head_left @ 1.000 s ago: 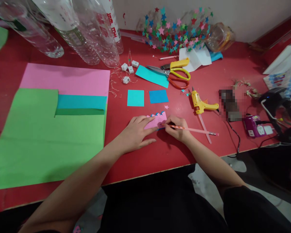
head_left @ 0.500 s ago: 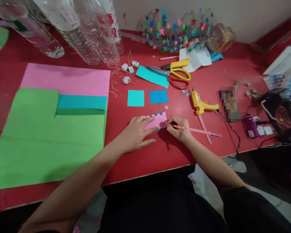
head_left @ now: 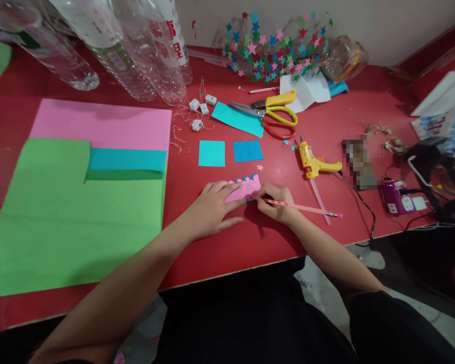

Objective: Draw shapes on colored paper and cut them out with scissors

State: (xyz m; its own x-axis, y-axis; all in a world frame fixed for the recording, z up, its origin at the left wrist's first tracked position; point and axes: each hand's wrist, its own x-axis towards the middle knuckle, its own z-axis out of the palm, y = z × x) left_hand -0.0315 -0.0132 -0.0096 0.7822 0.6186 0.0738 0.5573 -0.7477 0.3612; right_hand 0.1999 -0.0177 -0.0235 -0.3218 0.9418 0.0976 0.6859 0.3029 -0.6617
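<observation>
Left hand (head_left: 209, 208) spreading, right hand (head_left: 278, 194) gripping a pencil (head_left: 307, 208) at a pink paper strip (head_left: 248, 189)

The strip, notched along its far side, is lying between the hands, toward the front edge of the table (head_left: 212, 258). The left hand is resting flat across its left end, fingers loosely apart, thumb out. The right hand is closing tightly around the pencil, whose tip is meeting or nearly meeting the strip's right end. Toward the back edge, a pink star (head_left: 260, 168), a blue card (head_left: 247, 151) and a turquoise card (head_left: 212, 153) are lying.
</observation>
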